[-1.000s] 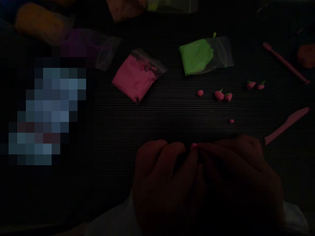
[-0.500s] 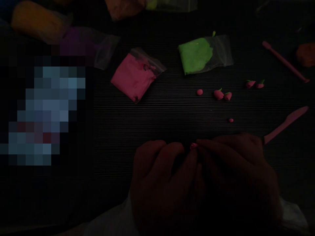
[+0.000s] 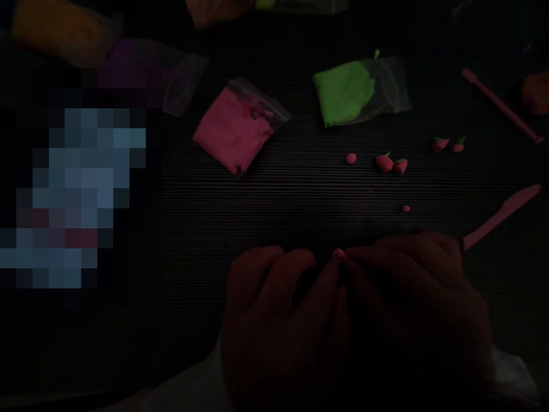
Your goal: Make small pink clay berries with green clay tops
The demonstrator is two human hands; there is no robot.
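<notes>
The scene is very dark. My left hand and my right hand meet at the lower middle, fingers curled, pinching a tiny pink clay piece between their fingertips. Beyond them on the dark ribbed table lie small pink clay buds with green tips, a second pair of buds, a pink ball and a pink crumb. A bag of pink clay and a bag of green clay lie further back.
Two pink modelling tools lie at the right: one tool beside my right hand, another tool further back. An orange lump sits at the right edge. Purple and orange bags lie at the back left. A blurred patch covers the left.
The view has shifted slightly; my left hand has edged a little to the left. Both hands keep pinching the pink piece.
</notes>
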